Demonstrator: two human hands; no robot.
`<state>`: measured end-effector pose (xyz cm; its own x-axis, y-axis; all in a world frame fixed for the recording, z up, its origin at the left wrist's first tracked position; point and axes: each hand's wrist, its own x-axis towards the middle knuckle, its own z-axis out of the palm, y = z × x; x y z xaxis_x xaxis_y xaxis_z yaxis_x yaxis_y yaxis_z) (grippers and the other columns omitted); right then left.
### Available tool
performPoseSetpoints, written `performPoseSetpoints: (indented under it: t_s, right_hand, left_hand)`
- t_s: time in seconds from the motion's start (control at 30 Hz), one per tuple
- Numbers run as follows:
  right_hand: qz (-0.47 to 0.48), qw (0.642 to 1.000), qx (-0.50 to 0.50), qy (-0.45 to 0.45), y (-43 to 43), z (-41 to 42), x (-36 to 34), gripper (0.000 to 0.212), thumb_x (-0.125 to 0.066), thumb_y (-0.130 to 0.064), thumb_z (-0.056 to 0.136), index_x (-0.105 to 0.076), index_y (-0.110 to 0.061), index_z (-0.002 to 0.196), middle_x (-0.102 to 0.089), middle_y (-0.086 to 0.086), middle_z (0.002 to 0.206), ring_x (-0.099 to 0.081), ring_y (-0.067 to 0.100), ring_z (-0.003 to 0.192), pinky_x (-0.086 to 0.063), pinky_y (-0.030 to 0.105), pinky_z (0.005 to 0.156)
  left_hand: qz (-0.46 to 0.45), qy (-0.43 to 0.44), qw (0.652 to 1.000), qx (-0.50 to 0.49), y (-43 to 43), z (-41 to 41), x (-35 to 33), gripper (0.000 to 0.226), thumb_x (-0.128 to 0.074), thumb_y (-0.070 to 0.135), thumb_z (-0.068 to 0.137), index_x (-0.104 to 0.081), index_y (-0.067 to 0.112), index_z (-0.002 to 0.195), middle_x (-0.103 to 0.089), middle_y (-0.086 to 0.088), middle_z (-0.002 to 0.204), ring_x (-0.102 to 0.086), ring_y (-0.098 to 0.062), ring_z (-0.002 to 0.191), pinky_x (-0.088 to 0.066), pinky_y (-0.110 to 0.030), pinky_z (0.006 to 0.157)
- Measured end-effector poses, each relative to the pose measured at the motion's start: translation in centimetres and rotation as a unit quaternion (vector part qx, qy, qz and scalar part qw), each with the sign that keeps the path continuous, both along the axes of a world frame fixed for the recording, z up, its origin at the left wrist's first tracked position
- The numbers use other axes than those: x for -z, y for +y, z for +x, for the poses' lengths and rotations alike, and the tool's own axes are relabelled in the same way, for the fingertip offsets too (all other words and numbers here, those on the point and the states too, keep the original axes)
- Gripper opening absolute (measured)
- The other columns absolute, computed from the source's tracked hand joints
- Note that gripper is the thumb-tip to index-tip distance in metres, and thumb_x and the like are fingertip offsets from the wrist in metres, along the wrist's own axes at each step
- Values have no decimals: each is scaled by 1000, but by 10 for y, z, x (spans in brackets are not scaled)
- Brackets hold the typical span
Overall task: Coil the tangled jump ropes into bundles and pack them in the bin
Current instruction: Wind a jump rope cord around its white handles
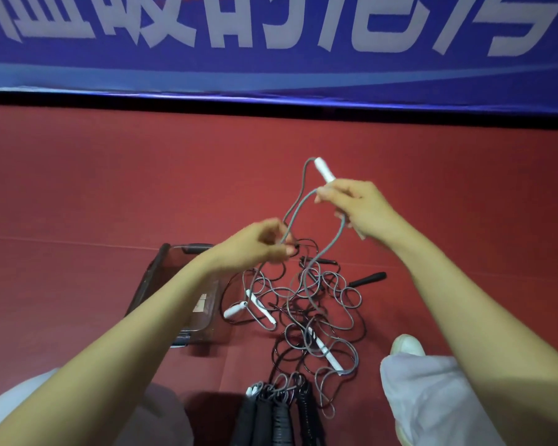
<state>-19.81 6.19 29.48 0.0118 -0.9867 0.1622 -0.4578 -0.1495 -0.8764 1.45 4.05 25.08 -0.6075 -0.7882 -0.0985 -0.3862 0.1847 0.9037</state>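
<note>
A tangle of grey and black jump ropes [306, 310] lies on the red floor between my legs, with white handles [327, 352] and black handles [368, 279] sticking out. My right hand [358, 210] grips one white handle [324, 170] and a loop of grey rope, raised above the pile. My left hand [261, 246] pinches the same grey rope [298, 207] lower down, just above the tangle. A clear dark-rimmed bin [161, 278] stands on the floor to the left, partly hidden by my left forearm.
Several coiled black rope bundles [277, 413] lie at the bottom centre. My white shoe [406, 346] and light trouser leg are at the right. A blue banner with white characters [271, 43] runs along the far wall.
</note>
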Motion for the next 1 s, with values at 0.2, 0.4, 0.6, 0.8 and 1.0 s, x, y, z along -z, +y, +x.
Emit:
performPoseSetpoints:
  t_s: [0.2,0.4,0.6,0.8,1.0]
  right_hand:
    - [-24,984,125,-123,-4,-22,-8,22,-56,-21,97,-67,-22,77,-51,2,70,-40,4,50,-33,16,44]
    - [115,973,115,165,-16,-31,17,52,-44,-47,98,-35,-28,145,-47,13,140,-52,31,120,-42,37,97]
    - [20,972,138,191,-9,-11,28,39,-49,-10,96,-44,-6,135,-57,17,124,-55,32,107,-33,29,73]
    - [20,984,58,-168,7,12,18,16,-57,-5,94,-60,-8,110,-63,2,78,-61,5,62,-56,24,64]
    - [83,974,-81,-194,30,44,24,14,-48,-10,99,-53,-15,111,-61,-10,66,-55,0,59,-44,15,55]
  left_hand:
    - [56,-146,987,30,-2,22,42,13,-58,11,95,-60,6,83,-67,-2,74,-58,-16,72,-47,-33,75]
    - [108,55,981,-154,-2,15,31,13,-59,0,92,-48,5,95,-63,-15,74,-63,-25,57,-58,-42,61]
    - [102,148,969,-168,5,-7,3,9,-57,2,94,-56,9,89,-65,-12,80,-67,-14,59,-58,-27,54]
    - [195,235,930,-203,3,-16,-21,19,-60,2,91,-61,7,109,-71,-6,90,-68,-10,68,-59,-29,74]
    - [323,397,835,-200,-1,-9,-41,37,-47,-18,87,-51,-4,121,-70,-14,95,-72,-17,81,-61,-35,74]
